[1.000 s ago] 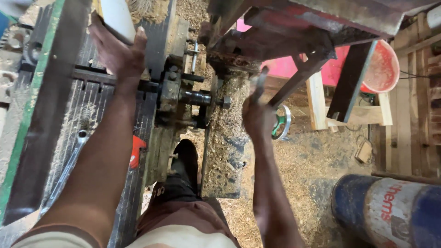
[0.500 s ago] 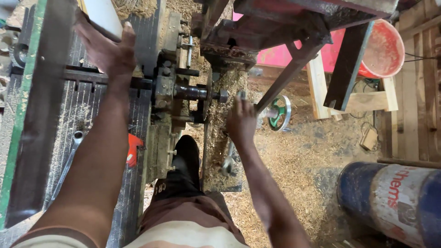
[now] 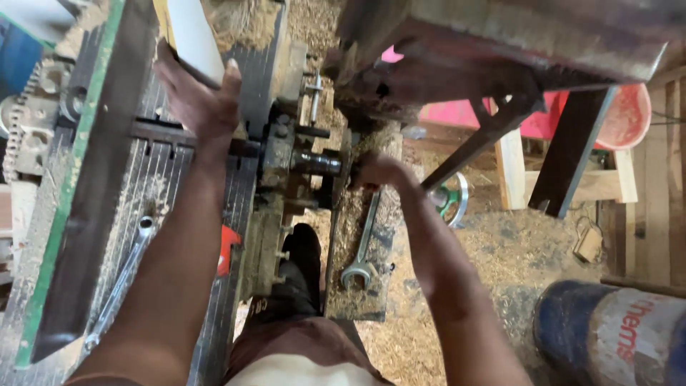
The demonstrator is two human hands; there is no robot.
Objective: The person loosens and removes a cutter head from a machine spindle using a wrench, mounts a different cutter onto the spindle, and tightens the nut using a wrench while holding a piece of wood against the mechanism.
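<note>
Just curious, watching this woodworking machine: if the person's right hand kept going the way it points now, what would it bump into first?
Probably the dark steel shaft sticking out of the machine: the right hand points left at its end, nearly touching. Depth is hard to judge from above.

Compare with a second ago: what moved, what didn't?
The right hand came down and left, from open air beside the machine to the shaft end, above the open-end wrench. The left hand stayed pressed on the white board. The wrench on the table is unmoved.
</note>
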